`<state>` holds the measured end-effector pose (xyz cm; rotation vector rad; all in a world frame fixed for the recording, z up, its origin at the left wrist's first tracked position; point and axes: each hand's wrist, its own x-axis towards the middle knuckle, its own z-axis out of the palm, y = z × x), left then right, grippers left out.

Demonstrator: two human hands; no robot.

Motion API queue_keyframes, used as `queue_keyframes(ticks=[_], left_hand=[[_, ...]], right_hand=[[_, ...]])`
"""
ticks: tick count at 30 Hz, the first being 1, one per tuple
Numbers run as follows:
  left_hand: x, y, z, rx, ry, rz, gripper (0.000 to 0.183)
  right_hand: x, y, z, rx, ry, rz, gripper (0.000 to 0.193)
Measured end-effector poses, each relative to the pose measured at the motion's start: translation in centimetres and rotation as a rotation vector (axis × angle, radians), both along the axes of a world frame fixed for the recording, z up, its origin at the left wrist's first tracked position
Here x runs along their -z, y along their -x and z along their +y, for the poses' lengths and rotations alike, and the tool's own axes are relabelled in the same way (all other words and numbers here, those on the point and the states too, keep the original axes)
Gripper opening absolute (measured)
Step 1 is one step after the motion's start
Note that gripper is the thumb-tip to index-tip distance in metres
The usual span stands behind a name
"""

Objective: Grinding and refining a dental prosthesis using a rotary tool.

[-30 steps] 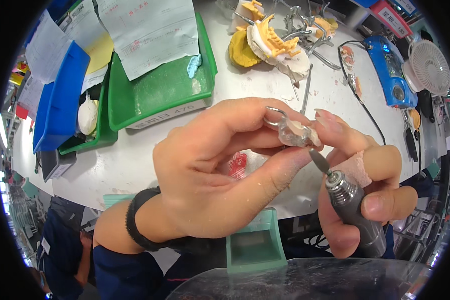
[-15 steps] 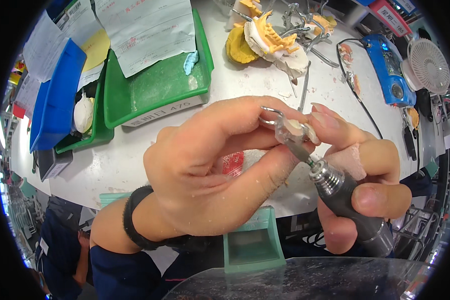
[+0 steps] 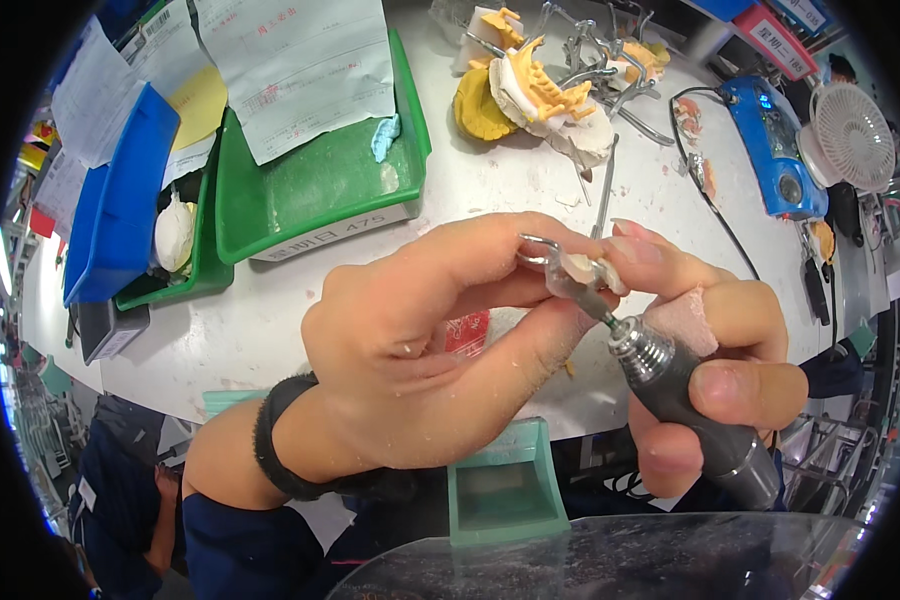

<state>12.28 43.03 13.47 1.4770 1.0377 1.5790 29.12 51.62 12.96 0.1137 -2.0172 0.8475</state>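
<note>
My left hand (image 3: 440, 340) pinches a small pink dental appliance with wire clasps (image 3: 575, 268) between thumb and fingertips, held above the white bench. My right hand (image 3: 715, 385) grips a grey rotary handpiece (image 3: 690, 405) with a silver collar. Its thin bur touches the underside of the appliance. A pink finger pad shows on my right hand. A black band circles my left wrist (image 3: 270, 450).
A green tray (image 3: 315, 190) with paper slips and a blue tray (image 3: 120, 200) stand at the back left. Yellow and white plaster dental models (image 3: 540, 95) lie at the back. A blue control box (image 3: 775, 150) and white fan (image 3: 855, 135) sit right. A teal bin (image 3: 500, 480) hangs below the bench edge.
The handpiece has shifted slightly, its bur moving along the appliance. Both hands have drifted a little upward in view, still close together.
</note>
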Motion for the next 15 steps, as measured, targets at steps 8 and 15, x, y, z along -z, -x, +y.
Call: queue_keyframes(ticks=[8,15], left_hand=[[0.51,0.18,0.64,-0.015,-0.128,0.127,0.034],[0.68,0.20,0.44,-0.035,-0.117,0.116,0.034]], right_hand=[[-0.06,0.05,0.27,-0.010,-0.061,0.015,0.037],[0.20,0.24,0.36,-0.033,-0.057,0.018,0.038]])
